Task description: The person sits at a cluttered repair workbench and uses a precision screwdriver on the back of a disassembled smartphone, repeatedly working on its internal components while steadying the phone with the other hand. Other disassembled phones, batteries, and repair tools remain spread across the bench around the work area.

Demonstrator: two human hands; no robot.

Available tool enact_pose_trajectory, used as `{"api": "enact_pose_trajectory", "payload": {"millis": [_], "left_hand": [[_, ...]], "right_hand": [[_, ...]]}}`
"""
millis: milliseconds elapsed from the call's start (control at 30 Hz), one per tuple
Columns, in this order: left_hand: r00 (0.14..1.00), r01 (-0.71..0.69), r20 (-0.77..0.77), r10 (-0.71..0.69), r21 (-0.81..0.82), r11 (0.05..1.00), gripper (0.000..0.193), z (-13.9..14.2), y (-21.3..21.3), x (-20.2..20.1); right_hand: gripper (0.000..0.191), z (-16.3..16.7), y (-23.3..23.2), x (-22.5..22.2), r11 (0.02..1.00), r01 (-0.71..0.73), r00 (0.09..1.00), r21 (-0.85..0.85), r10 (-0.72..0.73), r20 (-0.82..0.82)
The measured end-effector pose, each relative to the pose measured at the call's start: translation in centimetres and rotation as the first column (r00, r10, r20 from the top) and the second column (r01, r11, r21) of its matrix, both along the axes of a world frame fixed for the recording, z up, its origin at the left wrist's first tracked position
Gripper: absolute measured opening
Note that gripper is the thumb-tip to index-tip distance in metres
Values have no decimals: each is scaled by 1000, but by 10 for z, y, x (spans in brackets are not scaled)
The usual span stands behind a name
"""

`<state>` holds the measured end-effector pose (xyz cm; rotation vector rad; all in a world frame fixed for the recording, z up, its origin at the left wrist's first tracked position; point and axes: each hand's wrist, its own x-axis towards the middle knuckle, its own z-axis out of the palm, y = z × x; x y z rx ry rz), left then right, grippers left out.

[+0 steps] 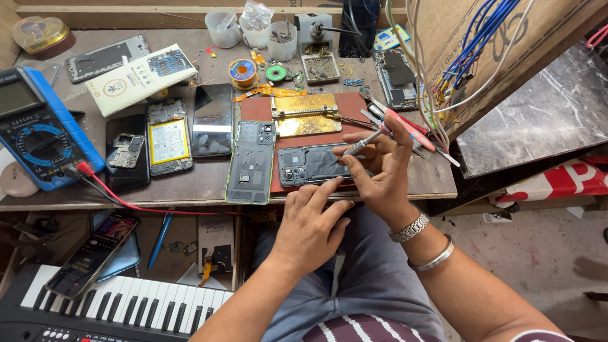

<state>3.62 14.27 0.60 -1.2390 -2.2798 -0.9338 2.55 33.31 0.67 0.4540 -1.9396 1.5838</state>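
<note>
While the left hand [308,229] lies flat, empty, bracing the opened phone [311,165] at the bench's near edge, the right hand [379,171] pinches a screwdriver [358,146] over it; disassembly appears partway, internals exposed.

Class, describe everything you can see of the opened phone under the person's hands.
The opened phone lies flat and crosswise on a reddish mat at the bench's front edge, back cover off. Its dark inner frame shows, with camera parts at its left end. The left hand rests fingertips on its near edge; the right hand holds a slim screwdriver, tip down on it.
</note>
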Motion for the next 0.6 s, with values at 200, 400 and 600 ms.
{"api": "enact_pose_trajectory", "payload": {"millis": [200, 400, 600], "left_hand": [[999, -36, -1, 36, -6, 999, 33, 10, 0, 8], [998, -69, 2, 69, -33, 997, 40, 10, 3, 10], [998, -60, 2, 60, -33, 998, 37, 7, 2, 9]], "right_hand": [[84, 10, -19, -2, 977, -99, 987, -187, 120, 105], [82, 9, -29, -4, 983, -136, 983, -127, 150, 110], [82, 0, -29, -3, 987, -126, 983, -98, 138, 122]]}}
